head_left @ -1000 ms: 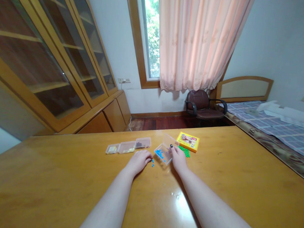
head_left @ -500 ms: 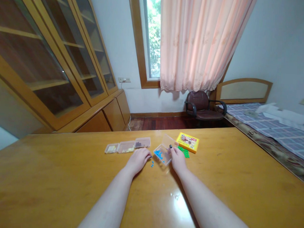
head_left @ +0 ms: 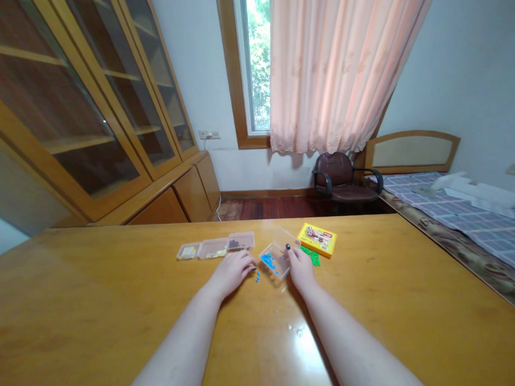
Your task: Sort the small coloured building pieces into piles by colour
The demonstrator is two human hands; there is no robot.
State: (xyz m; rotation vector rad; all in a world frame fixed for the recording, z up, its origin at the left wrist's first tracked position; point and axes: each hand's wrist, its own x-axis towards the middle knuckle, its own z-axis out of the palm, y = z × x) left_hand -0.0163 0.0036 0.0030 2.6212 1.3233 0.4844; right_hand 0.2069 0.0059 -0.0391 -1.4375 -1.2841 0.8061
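My right hand [head_left: 301, 269] grips the right side of a clear plastic box [head_left: 283, 266], its lid standing raised at the back. Small blue pieces [head_left: 268, 261] lie in the box, mostly toward its left end. My left hand [head_left: 235, 269] rests low over the table, left of the box. Its fingers are curled together, and whatever is between the tips is too small to make out. A few loose blue pieces [head_left: 258, 277] lie on the table just right of those fingertips. A pile of green pieces [head_left: 311, 255] lies beyond my right hand.
Three more clear boxes stand in a row behind my left hand: one with dark pieces [head_left: 241, 241], one with pale pieces [head_left: 214, 248], one with cream pieces [head_left: 189, 251]. A yellow carton [head_left: 318, 240] lies at the back right of the wooden table [head_left: 110, 300].
My left fingertips have shifted very slightly near the loose blue pieces. The box and my right hand hold almost the same place, and the whole view has moved a little.
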